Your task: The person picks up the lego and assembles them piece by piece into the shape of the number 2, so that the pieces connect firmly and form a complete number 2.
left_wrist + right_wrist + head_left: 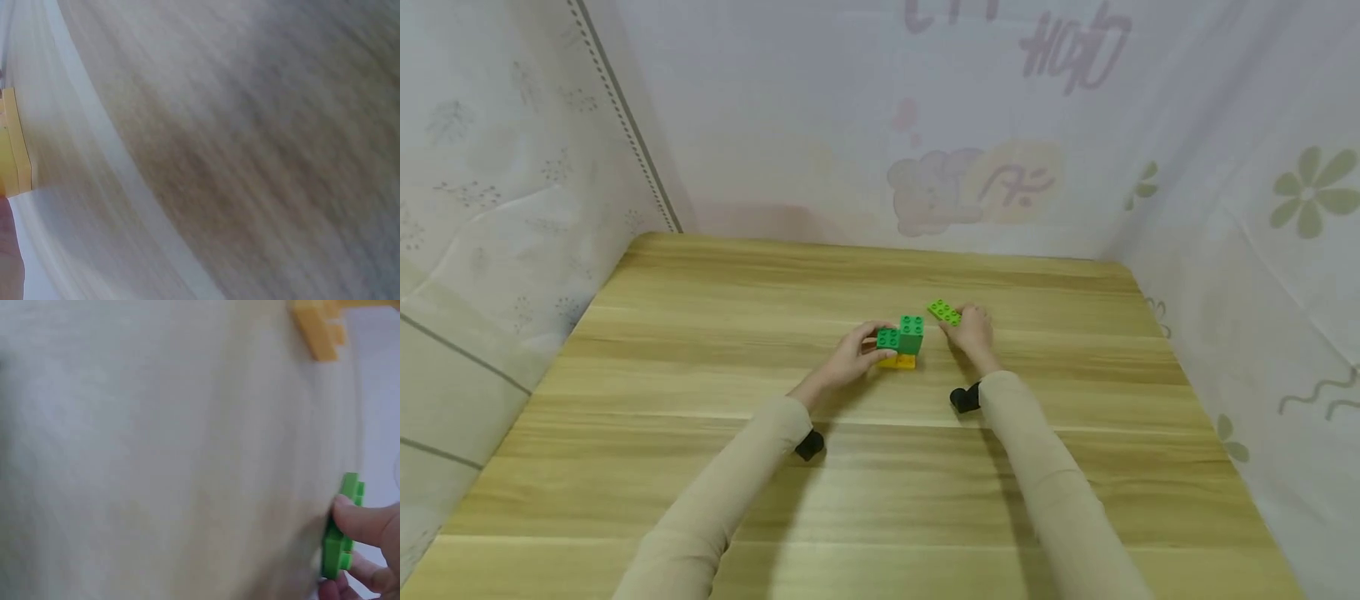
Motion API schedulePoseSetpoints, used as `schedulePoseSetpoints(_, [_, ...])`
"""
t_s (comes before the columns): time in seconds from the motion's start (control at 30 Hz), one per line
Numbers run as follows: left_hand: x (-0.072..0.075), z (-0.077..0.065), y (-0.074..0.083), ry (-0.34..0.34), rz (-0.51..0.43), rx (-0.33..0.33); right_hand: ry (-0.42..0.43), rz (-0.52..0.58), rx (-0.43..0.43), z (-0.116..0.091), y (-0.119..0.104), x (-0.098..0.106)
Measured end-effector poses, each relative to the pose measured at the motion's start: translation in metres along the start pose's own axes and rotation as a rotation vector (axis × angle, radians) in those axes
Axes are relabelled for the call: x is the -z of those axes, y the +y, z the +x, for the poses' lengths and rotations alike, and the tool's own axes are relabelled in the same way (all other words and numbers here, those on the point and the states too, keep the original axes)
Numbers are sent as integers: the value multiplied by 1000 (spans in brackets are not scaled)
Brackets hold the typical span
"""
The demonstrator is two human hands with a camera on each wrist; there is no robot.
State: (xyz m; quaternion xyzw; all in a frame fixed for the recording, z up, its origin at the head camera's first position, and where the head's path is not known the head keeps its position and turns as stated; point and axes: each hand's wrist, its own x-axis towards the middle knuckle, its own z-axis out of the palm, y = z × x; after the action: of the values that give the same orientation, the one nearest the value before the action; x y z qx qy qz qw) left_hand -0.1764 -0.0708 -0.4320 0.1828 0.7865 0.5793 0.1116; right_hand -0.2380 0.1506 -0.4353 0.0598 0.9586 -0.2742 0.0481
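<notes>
My left hand (850,354) grips a small stack of toy building bricks between thumb and fingers. A taller green brick (911,340) stands beside a lower green brick (887,339), both above a yellow brick (905,362). At the left edge of the left wrist view, part of the yellow brick (20,147) shows near a fingertip. To the right of the stack, my right hand (974,333) pinches a flat lime-green brick (942,311) with studs. In the right wrist view, the thumb presses on this flat brick (332,550); the stack's yellow part (315,331) appears farther off.
Everything is over a wood-grain table (880,492). A patterned white cloth (820,125) hangs behind it and along both sides. Black wrist devices (810,445) sit under both sleeves.
</notes>
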Motion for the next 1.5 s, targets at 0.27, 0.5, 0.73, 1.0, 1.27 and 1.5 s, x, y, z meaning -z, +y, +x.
schedulePoseSetpoints(0.27, [1, -1, -3, -5, -15, 4, -152, 276, 21, 2, 1, 22])
schedulePoseSetpoints(0.5, [4, 2, -2, -11, -20, -8, -132, 310, 150, -8, -11, 40])
schedulePoseSetpoints(0.73, [6, 4, -1, -23, -3, 0, -100, 303, 265, -27, -27, 53])
schedulePoseSetpoints(1.0, [11, 8, 10, -62, 58, 0, -135, 251, 365, -45, -43, 62])
schedulePoseSetpoints(1.27, [17, 11, 17, -133, 97, 60, -183, 240, 444, -53, -49, 63])
schedulePoseSetpoints(1.5, [15, 8, 12, -149, 87, 96, -218, 231, 465, -56, -49, 58])
